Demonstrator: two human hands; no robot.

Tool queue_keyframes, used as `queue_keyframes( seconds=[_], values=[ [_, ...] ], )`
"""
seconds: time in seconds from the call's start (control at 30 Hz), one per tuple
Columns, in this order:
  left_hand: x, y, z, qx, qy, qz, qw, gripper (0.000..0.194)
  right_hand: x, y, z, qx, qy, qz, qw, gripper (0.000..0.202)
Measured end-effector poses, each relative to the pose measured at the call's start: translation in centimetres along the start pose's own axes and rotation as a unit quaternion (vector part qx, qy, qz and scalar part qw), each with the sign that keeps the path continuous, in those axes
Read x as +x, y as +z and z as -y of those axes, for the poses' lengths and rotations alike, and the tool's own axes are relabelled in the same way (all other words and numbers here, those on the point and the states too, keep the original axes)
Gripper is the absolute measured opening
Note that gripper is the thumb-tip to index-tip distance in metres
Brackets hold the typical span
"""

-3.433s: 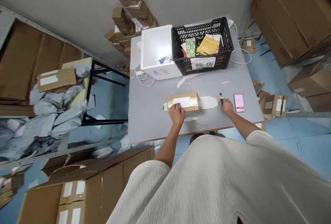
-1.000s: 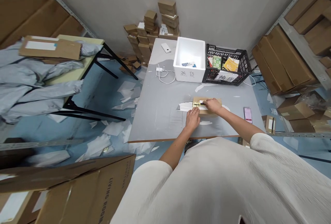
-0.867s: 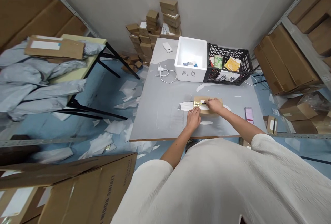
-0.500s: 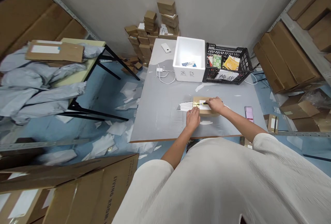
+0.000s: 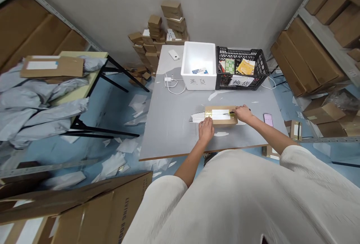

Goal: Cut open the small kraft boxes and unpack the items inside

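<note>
1. Cardboard box [image 5: 225,122]: in the head view it lies flat on the grey tabletop [image 5: 168,127], between and just beyond the two hands, with its long side running left to right. A white label [image 5: 221,114] covers much of its top, and shiny yellowish tape [image 5: 208,112] crosses its left end.
2. The left hand [image 5: 206,129] touches the near left corner of the box with its fingertips; whether it grips or only presses cannot be told. The right hand [image 5: 243,113] is closed around a slim dark-and-yellow cutter [image 5: 232,112], at the right end of the box top. The hands are apart from each other.
3. To the right of the right hand, a phone [image 5: 268,119] with a pink screen lies near the tabletop's edge. A pale patch [image 5: 197,117] shows to the left of the box, just beyond the left hand.
4. Farther beyond the hands stand a white foam box [image 5: 199,83], holding a blue-and-white card [image 5: 200,71], and, beside it on the right, a black crate [image 5: 225,87] with yellow packets [image 5: 246,67] and a green-and-white pack [image 5: 230,65].
5. Beyond and to the left of the left hand are a white charger [image 5: 168,79] with its cable and a white device [image 5: 174,54]. Well off to the left, grey parcels [image 5: 42,103] are piled by a yellowish table [image 5: 71,88].
</note>
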State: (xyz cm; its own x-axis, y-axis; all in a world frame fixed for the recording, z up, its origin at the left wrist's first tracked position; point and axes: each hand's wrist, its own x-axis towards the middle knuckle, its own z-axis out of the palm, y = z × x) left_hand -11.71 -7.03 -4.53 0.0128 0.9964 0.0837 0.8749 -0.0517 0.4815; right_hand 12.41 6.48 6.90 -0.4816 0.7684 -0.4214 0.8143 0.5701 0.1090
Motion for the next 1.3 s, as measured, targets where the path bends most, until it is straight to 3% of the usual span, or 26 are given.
queue_keyframes(
  seconds=[0.6,0.8,0.9,1.03,1.17,1.3],
  values=[
    [0.9,-0.8,-1.9,0.062,-0.043,0.032,0.997,0.057,-3.9,2.1,-7.8,0.003,0.012,-0.001,1.000,0.041],
    [2.1,-0.6,-3.1,0.065,-0.091,0.036,0.993,0.051,-5.1,3.9,-10.6,0.083,0.059,-0.013,0.995,0.038],
    [3.5,-0.1,-4.6,0.065,-0.039,0.054,0.996,0.049,-5.4,5.4,-11.2,0.189,0.094,-0.022,0.977,0.037],
    [6.0,0.6,-7.2,0.055,0.049,0.137,0.988,0.051,-5.2,7.6,-10.6,0.298,0.105,-0.051,0.947,0.036],
    [8.3,0.9,-8.8,0.087,0.072,0.202,0.973,0.050,-4.8,9.7,-10.0,0.365,0.094,-0.074,0.923,0.033],
    [9.7,1.0,-9.1,0.128,0.072,0.234,0.961,0.055,-4.3,11.1,-10.1,0.390,0.082,-0.068,0.914,0.033]
  ],
)
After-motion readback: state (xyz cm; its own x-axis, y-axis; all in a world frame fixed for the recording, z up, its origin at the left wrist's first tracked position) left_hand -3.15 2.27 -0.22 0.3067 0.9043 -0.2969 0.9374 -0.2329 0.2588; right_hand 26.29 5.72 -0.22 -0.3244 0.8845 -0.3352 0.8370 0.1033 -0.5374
